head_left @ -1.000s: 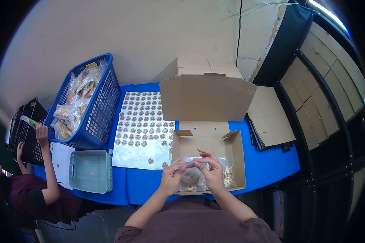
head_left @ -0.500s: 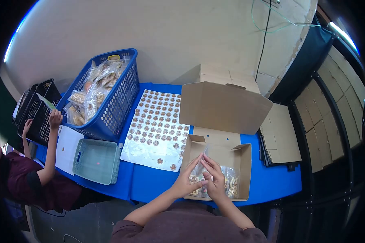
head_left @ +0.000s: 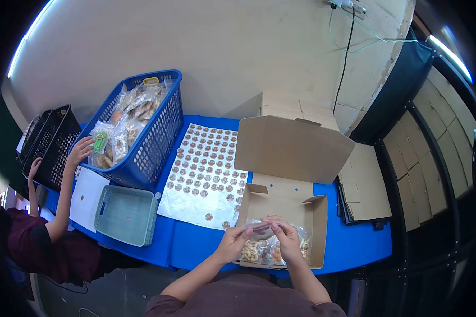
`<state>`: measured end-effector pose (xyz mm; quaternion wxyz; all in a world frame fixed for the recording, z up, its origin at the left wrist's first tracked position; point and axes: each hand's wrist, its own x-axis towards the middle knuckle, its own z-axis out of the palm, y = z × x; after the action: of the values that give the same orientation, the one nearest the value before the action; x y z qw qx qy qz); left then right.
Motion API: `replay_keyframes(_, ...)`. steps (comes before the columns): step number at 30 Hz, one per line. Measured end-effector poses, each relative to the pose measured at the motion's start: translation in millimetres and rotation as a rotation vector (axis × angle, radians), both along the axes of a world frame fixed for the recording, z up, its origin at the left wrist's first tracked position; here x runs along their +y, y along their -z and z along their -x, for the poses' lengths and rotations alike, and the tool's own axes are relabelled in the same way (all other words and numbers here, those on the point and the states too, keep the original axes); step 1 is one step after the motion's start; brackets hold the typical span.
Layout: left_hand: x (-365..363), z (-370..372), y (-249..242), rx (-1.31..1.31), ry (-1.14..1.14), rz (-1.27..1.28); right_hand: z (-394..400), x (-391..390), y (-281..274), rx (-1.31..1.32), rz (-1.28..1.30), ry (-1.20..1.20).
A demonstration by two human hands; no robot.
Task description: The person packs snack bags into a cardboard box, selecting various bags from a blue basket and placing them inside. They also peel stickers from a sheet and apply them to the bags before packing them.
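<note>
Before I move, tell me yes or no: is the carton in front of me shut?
No, the carton has its lid raised, with clear bags visible inside.

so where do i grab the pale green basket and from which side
Probably best to take the pale green basket by the rims of its left and right walls, coming down from above on the near side. It sits upright with its rim exposed, a slot shows in the left wall, and the tall blue basket crowds the far side.
</note>
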<state>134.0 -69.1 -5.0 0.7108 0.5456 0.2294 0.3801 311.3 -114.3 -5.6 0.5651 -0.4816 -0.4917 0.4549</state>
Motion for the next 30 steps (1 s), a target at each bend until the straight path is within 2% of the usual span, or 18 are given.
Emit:
replay_keyframes(1, 1, 0, 6, -0.001, 0.004, -0.005, 2, -1, -3, -0.001, -0.005, 0.004)
replay_keyframes(3, 1, -1, 14, -0.124, 0.108, 0.03, 9, -7, -14, 0.474, 0.135, 0.022)
replay_keyframes(4, -1, -2, 11, -0.121, 0.114, 0.034, 9, -9, -17, 0.477, 0.138, 0.029)
replay_keyframes(6, -3, -5, -2, 0.177, 0.036, -0.152, 10, -6, -23, 0.624, 0.064, 0.009)
replay_keyframes(7, -3, -5, -1, 0.179, 0.04, -0.148, 11, -6, -23, 0.627, 0.067, 0.015)
replay_keyframes(9, 1, -7, 5, 0.155, 0.004, 0.045, 14, -4, -22, 0.649, 0.112, 0.086)
replay_keyframes(10, 3, -9, 11, 0.116, -0.071, -0.002, 16, -4, -21, 0.648, 0.11, 0.088)
replay_keyframes(12, 3, -9, 13, 0.083, -0.104, 0.017, 21, -7, -17, 0.238, 0.055, -0.024)
replay_keyframes(17, 2, -8, 15, 0.103, -0.07, 0.084, 16, -6, -14, 0.237, 0.152, 0.001)
replay_keyframes(19, -3, -15, 5, 0.068, -0.055, -0.096, 12, -2, -9, 0.33, 0.21, 0.069)
replay_keyframes(20, -5, -14, -2, 0.069, -0.053, -0.096, 11, -1, -7, 0.331, 0.21, 0.071)
replay_keyframes(22, -9, -14, -13, 0.173, 0.154, -0.048, 6, -1, -6, 0.353, 0.098, 0.168)
replay_keyframes(23, -10, -15, -11, 0.173, 0.153, -0.048, 3, -1, -6, 0.354, 0.098, 0.166)
replay_keyframes(25, -14, -21, 0, 0.067, -0.071, -0.1, -1, -1, -7, 0.25, -0.013, 0.127)
replay_keyframes(26, -10, -19, 8, 0.068, -0.071, -0.099, -1, -3, -7, 0.251, -0.011, 0.128)
replay_keyframes(28, 2, -12, 17, 0.037, -0.148, 0.019, -1, -6, -7, -0.129, -0.047, 0.013)
replay_keyframes(30, 7, -7, 17, 0.023, -0.143, 0.066, 1, -8, -15, -0.063, 0.01, 0.0)
